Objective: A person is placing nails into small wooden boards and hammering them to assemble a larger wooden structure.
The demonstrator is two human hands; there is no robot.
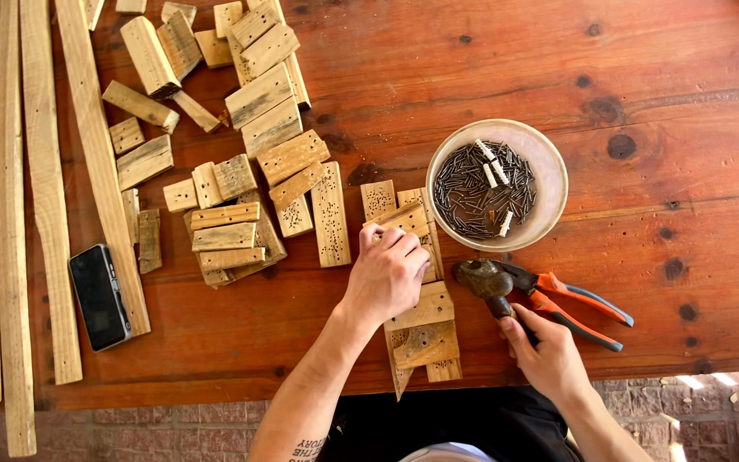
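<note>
Reddish-brown knotted table (660, 103); pale, hole-speckled wood blocks (331, 214); cream bowl (549, 167) of dark grey nails (472, 192); orange-handled pliers (575, 304); black phone (98, 296).

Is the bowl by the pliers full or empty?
Partly full. The bowl stands upright on the table, and dark nails with a few white plugs cover its bottom, well below the rim.

The bench (438, 77) is a reddish-brown plank surface with dark knots. Long wooden slats (10, 214) lie along its left edge, with a black phone (99, 296) beside them. Short wood blocks (250, 145), many pierced with nail holes, are scattered across the upper left and centre. A round pale bowl (549, 171) of dark nails stands right of centre. Orange-handled pincers (549, 299) lie just below the bowl.
</note>
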